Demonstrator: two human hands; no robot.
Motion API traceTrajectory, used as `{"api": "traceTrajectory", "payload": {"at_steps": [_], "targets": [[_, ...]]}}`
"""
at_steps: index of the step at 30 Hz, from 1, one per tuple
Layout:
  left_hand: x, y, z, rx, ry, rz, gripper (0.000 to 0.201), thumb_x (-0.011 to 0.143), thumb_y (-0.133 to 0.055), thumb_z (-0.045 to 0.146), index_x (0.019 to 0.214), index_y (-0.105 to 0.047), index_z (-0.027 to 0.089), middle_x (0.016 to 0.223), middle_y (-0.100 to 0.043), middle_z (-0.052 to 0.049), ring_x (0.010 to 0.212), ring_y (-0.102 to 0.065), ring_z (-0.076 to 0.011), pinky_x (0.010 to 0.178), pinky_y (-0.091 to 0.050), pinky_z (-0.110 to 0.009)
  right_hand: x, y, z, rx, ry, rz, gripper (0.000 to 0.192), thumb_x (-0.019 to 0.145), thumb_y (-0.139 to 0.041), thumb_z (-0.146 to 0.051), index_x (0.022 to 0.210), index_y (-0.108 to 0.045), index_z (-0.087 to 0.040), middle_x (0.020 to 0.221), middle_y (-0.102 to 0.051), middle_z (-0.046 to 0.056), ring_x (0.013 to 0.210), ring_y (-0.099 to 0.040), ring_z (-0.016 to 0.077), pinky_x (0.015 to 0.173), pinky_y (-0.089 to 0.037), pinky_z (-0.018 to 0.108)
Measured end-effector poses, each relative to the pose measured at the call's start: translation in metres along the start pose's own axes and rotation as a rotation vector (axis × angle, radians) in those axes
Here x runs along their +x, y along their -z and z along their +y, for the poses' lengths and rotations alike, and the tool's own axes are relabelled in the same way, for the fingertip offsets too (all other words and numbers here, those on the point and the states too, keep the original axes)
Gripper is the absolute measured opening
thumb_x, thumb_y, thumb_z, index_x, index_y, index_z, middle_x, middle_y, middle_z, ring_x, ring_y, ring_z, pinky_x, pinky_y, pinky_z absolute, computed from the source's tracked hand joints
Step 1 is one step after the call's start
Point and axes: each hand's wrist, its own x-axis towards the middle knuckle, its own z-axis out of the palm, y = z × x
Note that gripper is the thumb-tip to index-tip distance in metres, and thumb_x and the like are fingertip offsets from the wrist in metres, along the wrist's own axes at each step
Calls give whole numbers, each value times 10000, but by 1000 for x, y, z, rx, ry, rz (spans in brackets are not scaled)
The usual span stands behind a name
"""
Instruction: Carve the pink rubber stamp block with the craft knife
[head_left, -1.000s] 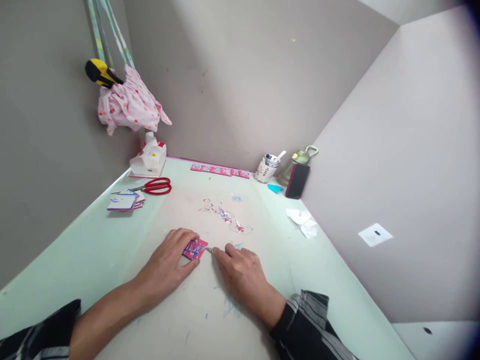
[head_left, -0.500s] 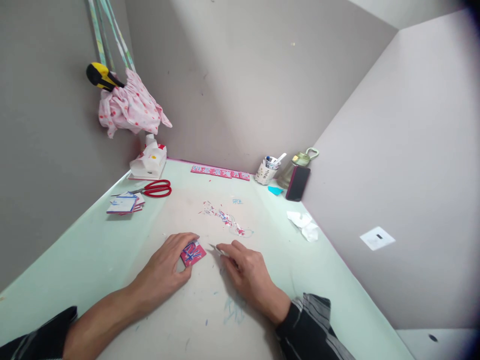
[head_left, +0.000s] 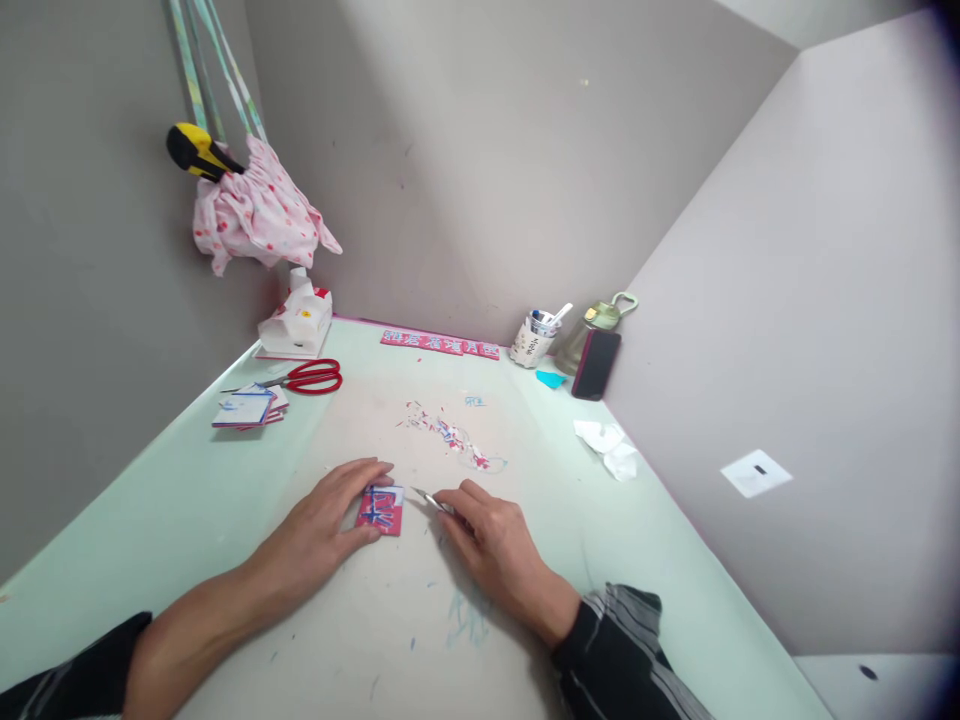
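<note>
Left hand (head_left: 322, 520) clamps red square (head_left: 382, 515), right hand (head_left: 491, 525) grips craft knife (head_left: 429, 499)

Hands apart, mid-table (head_left: 645, 540)! Left hugs the square's edges, thumb on the near side; the knife tip points in from just right. Beyond them, shavings (head_left: 451, 437) litter the surface; red-handled scissors (head_left: 291, 379) sit far left beside stacked cards (head_left: 244, 407), while a phone (head_left: 597, 366) stands tilted far right.

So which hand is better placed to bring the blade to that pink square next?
Probably the right hand: it holds the knife, tip just off the pink square, while the left hand holds that square.
</note>
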Motion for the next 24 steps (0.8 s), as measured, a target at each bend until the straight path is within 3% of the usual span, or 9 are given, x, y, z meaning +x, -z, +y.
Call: {"api": "traceTrajectory", "payload": {"at_steps": [4, 11, 17, 24], "targets": [[-4, 5, -2, -19, 19, -28, 570, 916, -553, 356, 1484, -502, 360, 1675, -366, -18, 1550, -320, -316, 1232, -329, -520, -1, 0, -3, -5, 21, -38, 200, 994, -533, -158, 1110, -691, -201, 856, -632, 10, 655, -582, 141, 629, -382, 256], [-1, -9, 23, 70, 53, 94, 703, 790, -674, 375, 1445, -469, 220, 1467, -534, -130, 1417, -457, -357, 1170, -402, -548, -3, -4, -9, -18, 48, -80, 266, 989, -526, -145, 1195, -680, -209, 886, -655, 18, 663, -592, 151, 619, -369, 270], [1, -5, 25, 72, 32, 63, 551, 827, -656, 325, 1359, -538, 245, 1373, -610, -102, 1337, -516, -347, 1132, -423, -543, -3, -6, -17, -67, 90, -102, 284, 983, -516, -140, 1205, -678, -214, 892, -649, 25, 643, -569, 147, 605, -352, 275], [1, 0, 20, 43, 71, 23, 560, 830, -660, 311, 1377, -560, 247, 1414, -593, -92, 1368, -505, -332, 1163, -411, -528, -3, -10, -20, -126, 73, -102, 272, 966, -525, -141, 1176, -684, -208, 881, -640, 24, 623, -554, 149, 600, -335, 283]]}}
